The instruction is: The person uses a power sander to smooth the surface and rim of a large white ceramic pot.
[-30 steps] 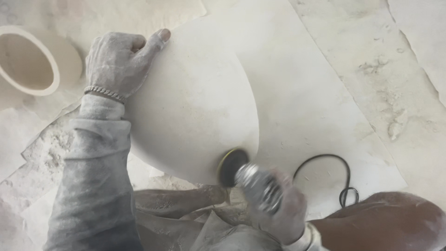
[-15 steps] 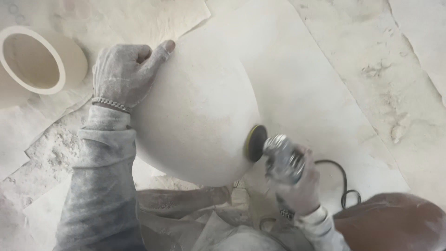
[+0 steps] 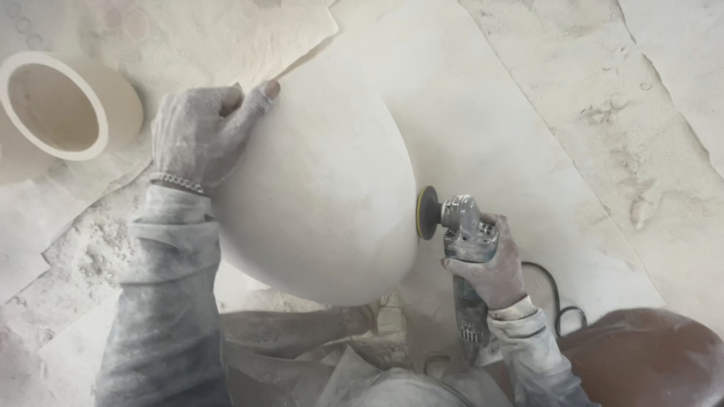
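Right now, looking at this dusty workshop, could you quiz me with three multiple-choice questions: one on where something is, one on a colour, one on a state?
1. Where does the sanding disc meet the big rounded form?
A. its top
B. its right side
C. inside it

2. What colour is the form?
A. off-white
B. black
C. green

3. What is the left hand doing?
A. hanging free
B. holding a brush
C. resting flat on the form

Answers: 1 B, the disc touches the right flank; 2 A, pale like the dust around it; 3 C, palm and fingers lie on its upper left, while the right hand grips the power sander.
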